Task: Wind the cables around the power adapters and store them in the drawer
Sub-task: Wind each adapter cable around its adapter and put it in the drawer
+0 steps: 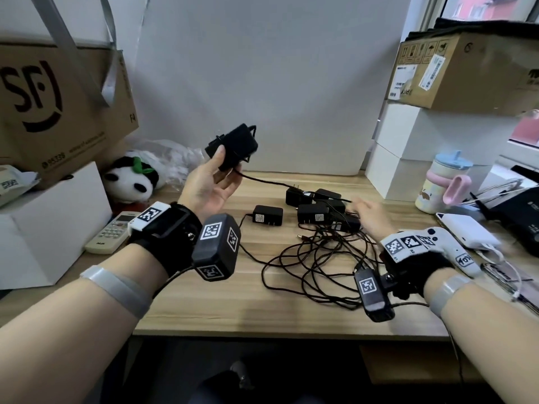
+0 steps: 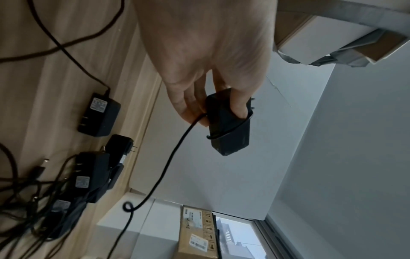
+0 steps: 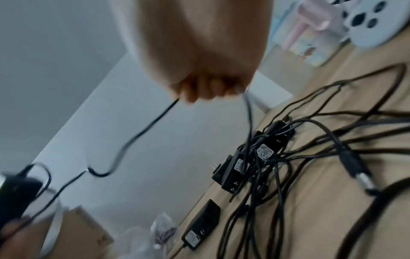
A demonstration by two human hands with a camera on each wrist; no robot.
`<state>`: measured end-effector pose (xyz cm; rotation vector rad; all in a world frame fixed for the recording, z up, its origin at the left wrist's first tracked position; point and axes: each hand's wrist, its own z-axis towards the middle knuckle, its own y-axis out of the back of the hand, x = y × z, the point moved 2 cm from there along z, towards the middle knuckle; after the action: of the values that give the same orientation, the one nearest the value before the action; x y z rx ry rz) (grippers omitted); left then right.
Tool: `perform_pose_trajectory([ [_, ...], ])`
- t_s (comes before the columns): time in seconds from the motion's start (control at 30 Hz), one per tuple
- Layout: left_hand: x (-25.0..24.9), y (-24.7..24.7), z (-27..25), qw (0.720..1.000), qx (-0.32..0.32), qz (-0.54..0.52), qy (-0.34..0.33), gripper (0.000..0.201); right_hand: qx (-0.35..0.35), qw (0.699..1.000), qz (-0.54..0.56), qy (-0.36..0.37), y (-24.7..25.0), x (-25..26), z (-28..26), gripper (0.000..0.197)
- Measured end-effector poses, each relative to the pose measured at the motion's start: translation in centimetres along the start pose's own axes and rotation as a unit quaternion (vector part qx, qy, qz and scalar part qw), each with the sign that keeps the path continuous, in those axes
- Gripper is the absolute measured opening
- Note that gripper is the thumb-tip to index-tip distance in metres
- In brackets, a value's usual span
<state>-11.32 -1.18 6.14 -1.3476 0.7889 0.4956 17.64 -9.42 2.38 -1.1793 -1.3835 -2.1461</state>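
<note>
- The left hand (image 1: pixel 208 182) is raised above the light wooden surface (image 1: pixel 221 301), palm up, its grip closed with thumb and fingers round a black rectangular power adapter (image 1: pixel 234 145) that already carries a loop of cable across its body.
- That adapter's thin black cable (image 1: pixel 262 179) runs from the left hand down and to the right, over the far row of adapters, to the right hand (image 1: pixel 370 212).
- The right hand sits low over the surface on the right, fingers curled into a grip pinching the cable; the right wrist view is blurred but shows the cable leaving both sides of the fist (image 3: pixel 199 87).
- A single black power adapter with a white label (image 1: pixel 267 215) lies flat near the middle of the surface, apart from the others.
- A cluster of black power adapters (image 1: pixel 316 205) lies just right of it, touching and overlapping, directly under the stretched cable.
- A tangled heap of loose black cables (image 1: pixel 318 266) spreads nearer than the cluster, between the two wrists, crossing one another.
- On the left stand a brown cardboard box with black printing (image 1: pixel 64 106), a white box (image 1: pixel 43 228), a black-and-white plush panda (image 1: pixel 131 179) and a white remote control (image 1: pixel 112 233).
- On the right are stacked white boxes (image 1: pixel 408 147), a brown labelled carton (image 1: pixel 455 71) on top, and a pastel lidded cup with a pink handle (image 1: pixel 440 185).
</note>
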Motion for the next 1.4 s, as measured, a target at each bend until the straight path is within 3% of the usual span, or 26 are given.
perform_pose_trajectory([
  [0.1, 0.7, 0.3, -0.3, 1.000, 0.012, 0.006, -0.006, 0.030, -0.114, 0.989, 0.026, -0.095, 0.9, -1.6, 1.0, 0.041],
  [0.23, 1.0, -1.0, -0.6, 0.999, 0.033, 0.017, -0.035, 0.040, -0.122, 0.983, 0.001, -0.137, 1.0, -2.0, 1.3, 0.038],
  [0.3, 1.3, -2.1, -1.0, 0.997, 0.051, 0.037, -0.037, 0.039, -0.136, 0.985, -0.071, -0.083, 0.9, -1.4, 1.1, 0.024],
  [0.37, 2.0, -3.1, -1.5, 0.995, 0.063, 0.063, -0.032, 0.036, -0.163, 0.983, -0.071, 0.046, 0.5, -0.2, 0.6, 0.029],
  [0.4, 2.5, -3.6, -1.8, 0.994, 0.071, 0.075, -0.029, 0.035, -0.145, 0.983, -0.043, 0.104, 0.0, 0.6, 0.2, 0.031],
  [0.47, 3.8, -4.4, -2.3, 0.993, 0.087, 0.082, -0.021, 0.035, -0.037, 0.985, 0.036, 0.164, -1.5, 2.3, -0.8, 0.032],
  [0.57, 5.0, -5.1, -2.6, 0.993, 0.092, 0.071, -0.019, 0.033, 0.145, 0.974, 0.105, 0.137, -3.9, 4.7, -3.0, 0.034],
  [0.67, 5.5, -5.1, -2.6, 0.995, 0.074, 0.068, -0.022, 0.033, 0.291, 0.942, 0.150, 0.076, -5.1, 6.1, -4.7, 0.034],
  [0.77, 5.8, -4.3, -2.3, 0.993, 0.031, 0.108, -0.034, 0.030, 0.349, 0.913, 0.205, 0.046, -5.1, 6.5, -5.9, 0.017],
  [0.9, 6.4, -2.2, -1.5, 0.985, -0.027, 0.167, -0.039, 0.036, 0.266, 0.950, 0.001, 0.166, -4.1, 6.7, -5.8, 0.030],
  [1.0, 7.5, -0.6, -1.8, 0.963, -0.012, 0.269, -0.013, 0.036, 0.184, 0.956, -0.020, 0.226, -3.0, 6.7, -5.0, 0.030],
  [1.1, 8.3, 0.4, -2.3, 0.919, 0.087, 0.381, 0.045, 0.041, 0.120, 0.967, -0.025, 0.225, -2.4, 6.5, -4.1, 0.027],
  [1.2, 8.2, 0.7, -3.0, 0.844, 0.203, 0.489, 0.086, 0.035, 0.065, 0.979, -0.001, 0.191, -1.6, 6.1, -3.0, 0.027],
  [1.23, 8.1, 0.8, -3.2, 0.836, 0.223, 0.494, 0.091, 0.035, 0.057, 0.981, 0.004, 0.184, -1.4, 6.0, -2.8, 0.028],
  [1.4, 8.0, 0.2, -4.2, 0.866, 0.297, 0.381, 0.127, 0.032, 0.052, 0.983, 0.006, 0.174, -2.0, 4.9, -2.1, 0.027],
])
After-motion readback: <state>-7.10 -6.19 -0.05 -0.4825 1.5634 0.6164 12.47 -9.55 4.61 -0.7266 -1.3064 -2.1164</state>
